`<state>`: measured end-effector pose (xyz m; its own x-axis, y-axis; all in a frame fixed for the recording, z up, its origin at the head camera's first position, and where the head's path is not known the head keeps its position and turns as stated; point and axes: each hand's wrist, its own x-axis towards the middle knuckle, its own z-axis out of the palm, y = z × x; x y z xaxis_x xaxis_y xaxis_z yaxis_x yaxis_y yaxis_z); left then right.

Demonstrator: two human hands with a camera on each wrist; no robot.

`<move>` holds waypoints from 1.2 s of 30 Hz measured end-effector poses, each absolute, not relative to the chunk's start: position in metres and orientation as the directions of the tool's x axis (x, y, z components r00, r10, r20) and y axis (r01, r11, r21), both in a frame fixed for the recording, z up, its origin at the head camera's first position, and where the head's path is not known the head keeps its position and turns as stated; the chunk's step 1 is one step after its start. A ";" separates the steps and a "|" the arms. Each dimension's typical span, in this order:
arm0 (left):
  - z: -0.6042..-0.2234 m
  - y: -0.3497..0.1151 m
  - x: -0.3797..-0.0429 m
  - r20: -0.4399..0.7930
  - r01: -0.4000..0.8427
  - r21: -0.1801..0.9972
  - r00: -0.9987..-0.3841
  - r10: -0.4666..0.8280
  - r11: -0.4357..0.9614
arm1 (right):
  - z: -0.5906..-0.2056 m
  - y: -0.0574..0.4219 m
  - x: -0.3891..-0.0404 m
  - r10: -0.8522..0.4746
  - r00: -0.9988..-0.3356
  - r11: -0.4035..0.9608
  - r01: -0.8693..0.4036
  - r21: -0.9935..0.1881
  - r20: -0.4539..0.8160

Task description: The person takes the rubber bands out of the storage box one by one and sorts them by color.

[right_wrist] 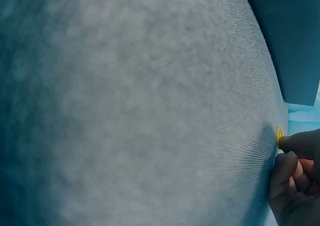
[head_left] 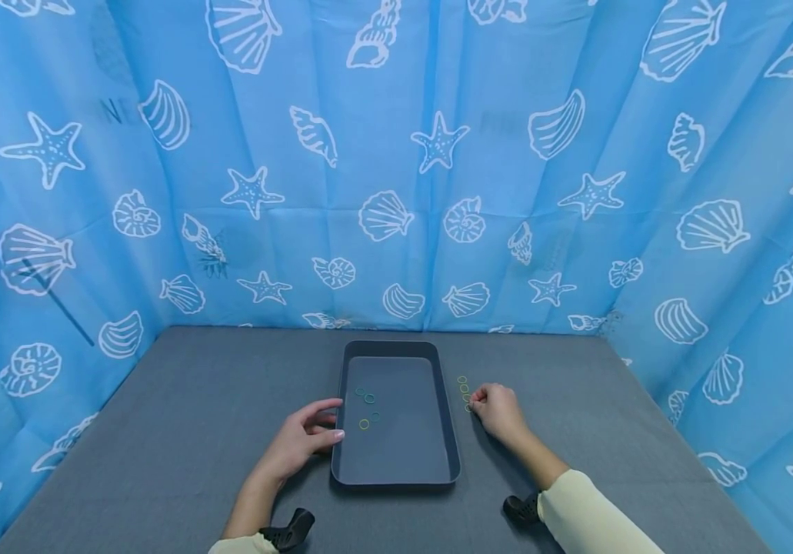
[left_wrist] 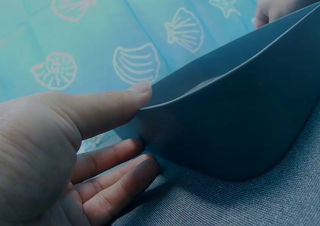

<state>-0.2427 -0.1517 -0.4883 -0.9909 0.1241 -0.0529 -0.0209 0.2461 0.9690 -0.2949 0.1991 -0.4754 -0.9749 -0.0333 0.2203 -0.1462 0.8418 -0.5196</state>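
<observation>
My left hand [head_left: 299,440] is at the left side of a dark grey tray [head_left: 448,431]. Its thumb lies on the rim, and the other fingers reach to the outer wall, as the left wrist view shows. To the right of the tray, my right hand [head_left: 500,412] bends low over the table, thumb and forefinger pinching at a thin yellow rubber band [right_wrist: 279,132]. That band is the nearest of a short row of yellow bands [head_left: 462,380]. Inside the tray lie a yellow band [head_left: 364,424] and several green bands [head_left: 370,398].
A grey cloth covers the table [head_left: 216,400]. Blue curtains [head_left: 341,154] with white shells and starfish hang along the back and both sides. Black wrist straps [head_left: 290,529] sit at the cuffs of the pale yellow sleeves.
</observation>
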 end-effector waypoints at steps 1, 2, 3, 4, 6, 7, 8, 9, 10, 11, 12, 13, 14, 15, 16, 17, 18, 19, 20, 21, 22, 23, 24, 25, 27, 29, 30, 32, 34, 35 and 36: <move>-0.488 -0.152 -0.243 -0.054 -0.022 0.969 -0.991 0.122 0.247 | -0.475 0.199 -0.295 -0.034 -0.974 0.841 -0.148 -0.521 0.222; -0.489 -0.152 -0.243 -0.055 -0.024 0.969 -0.991 0.121 0.247 | -0.475 0.199 -0.295 -0.034 -0.974 0.839 -0.149 -0.523 0.223; -0.489 -0.152 -0.243 -0.056 -0.025 0.969 -0.991 0.119 0.246 | -0.475 0.199 -0.296 -0.036 -0.974 0.838 -0.152 -0.525 0.224; -0.489 -0.152 -0.243 -0.058 -0.028 0.969 -0.992 0.116 0.246 | -0.475 0.199 -0.296 -0.035 -0.974 0.835 -0.151 -0.529 0.223; -0.490 -0.152 -0.242 -0.062 -0.033 0.969 -0.992 0.112 0.247 | -0.475 0.199 -0.297 -0.036 -0.975 0.829 -0.152 -0.539 0.220; -0.490 -0.152 -0.242 -0.064 -0.035 0.968 -0.992 0.111 0.248 | -0.475 0.199 -0.297 -0.035 -0.976 0.823 -0.151 -0.547 0.217; -0.491 -0.153 -0.242 -0.065 -0.036 0.968 -0.992 0.109 0.247 | -0.475 0.200 -0.297 -0.033 -0.977 0.820 -0.148 -0.554 0.212; -0.491 -0.153 -0.242 -0.065 -0.036 0.968 -0.992 0.108 0.248 | -0.475 0.200 -0.298 -0.031 -0.978 0.815 -0.145 -0.562 0.207; -0.491 -0.153 -0.242 -0.065 -0.036 0.968 -0.992 0.108 0.249 | -0.475 0.200 -0.298 -0.030 -0.978 0.810 -0.144 -0.568 0.206; -0.492 -0.153 -0.242 -0.063 -0.034 0.967 -0.992 0.109 0.251 | -0.475 0.200 -0.299 -0.028 -0.979 0.804 -0.143 -0.577 0.203; -0.492 -0.153 -0.242 -0.061 -0.032 0.968 -0.992 0.110 0.250 | -0.475 0.201 -0.299 -0.026 -0.979 0.799 -0.142 -0.584 0.203; -0.492 -0.152 -0.241 -0.060 -0.031 0.968 -0.992 0.111 0.250 | -0.475 0.201 -0.300 -0.019 -0.980 0.792 -0.135 -0.595 0.197; -0.492 -0.152 -0.241 -0.058 -0.028 0.968 -0.992 0.113 0.250 | -0.475 0.201 -0.301 -0.015 -0.981 0.789 -0.132 -0.600 0.195; -0.491 -0.152 -0.241 -0.056 -0.026 0.968 -0.992 0.115 0.249 | -0.475 0.202 -0.302 -0.012 -0.981 0.783 -0.130 -0.608 0.194; -0.491 -0.152 -0.242 -0.055 -0.025 0.969 -0.991 0.118 0.248 | -0.475 0.202 -0.303 -0.009 -0.982 0.780 -0.126 -0.613 0.191; -0.491 -0.152 -0.242 -0.054 -0.023 0.969 -0.991 0.120 0.247 | -0.475 0.202 -0.304 -0.003 -0.983 0.775 -0.118 -0.620 0.183; -0.491 -0.152 -0.242 -0.054 -0.023 0.969 -0.991 0.122 0.246 | -0.474 0.202 -0.305 0.001 -0.984 0.774 -0.113 -0.623 0.180; -0.491 -0.152 -0.242 -0.054 -0.022 0.969 -0.991 0.123 0.244 | -0.473 0.203 -0.307 0.005 -0.984 0.772 -0.108 -0.626 0.176; -0.491 -0.152 -0.242 -0.055 -0.023 0.970 -0.991 0.126 0.242 | -0.472 0.203 -0.308 0.008 -0.985 0.771 -0.105 -0.628 0.173; -0.490 -0.152 -0.242 -0.057 -0.025 0.970 -0.990 0.126 0.240 | -0.470 0.203 -0.310 0.010 -0.985 0.769 -0.101 -0.631 0.170; -0.490 -0.152 -0.243 -0.059 -0.027 0.971 -0.990 0.126 0.238 | -0.469 0.203 -0.312 0.013 -0.986 0.769 -0.097 -0.632 0.166; -0.490 -0.152 -0.243 -0.060 -0.029 0.971 -0.990 0.126 0.237 | -0.467 0.204 -0.314 0.016 -0.986 0.768 -0.094 -0.634 0.165; -0.490 -0.152 -0.243 -0.063 -0.031 0.972 -0.990 0.127 0.235 | -0.465 0.203 -0.316 0.018 -0.987 0.767 -0.090 -0.635 0.161; -0.489 -0.152 -0.243 -0.064 -0.033 0.972 -0.990 0.128 0.234 | -0.463 0.203 -0.318 0.020 -0.987 0.766 -0.087 -0.637 0.158; -0.489 -0.152 -0.243 -0.067 -0.035 0.971 -0.989 0.129 0.236 | -0.460 0.203 -0.322 0.023 -0.988 0.765 -0.081 -0.639 0.154; -0.489 -0.153 -0.242 -0.069 -0.036 0.971 -0.989 0.133 0.236 | -0.455 0.201 -0.325 0.029 -0.987 0.764 -0.078 -0.640 0.156; -0.489 -0.153 -0.242 -0.071 -0.038 0.971 -0.989 0.133 0.235 | -0.453 0.199 -0.327 0.030 -0.987 0.763 -0.078 -0.641 0.156; -0.489 -0.153 -0.242 -0.070 -0.037 0.972 -0.988 0.136 0.231 | -0.448 0.195 -0.330 0.034 -0.985 0.761 -0.082 -0.643 0.166; -0.489 -0.153 -0.243 -0.070 -0.037 0.973 -0.988 0.137 0.227 | -0.442 0.189 -0.332 0.036 -0.984 0.757 -0.088 -0.647 0.176; -0.488 -0.152 -0.243 -0.070 -0.038 0.973 -0.988 0.136 0.227 | -0.438 0.186 -0.333 0.036 -0.983 0.754 -0.091 -0.651 0.179; -0.488 -0.152 -0.243 -0.069 -0.037 0.973 -0.988 0.136 0.227 | -0.435 0.182 -0.334 0.037 -0.983 0.749 -0.091 -0.656 0.179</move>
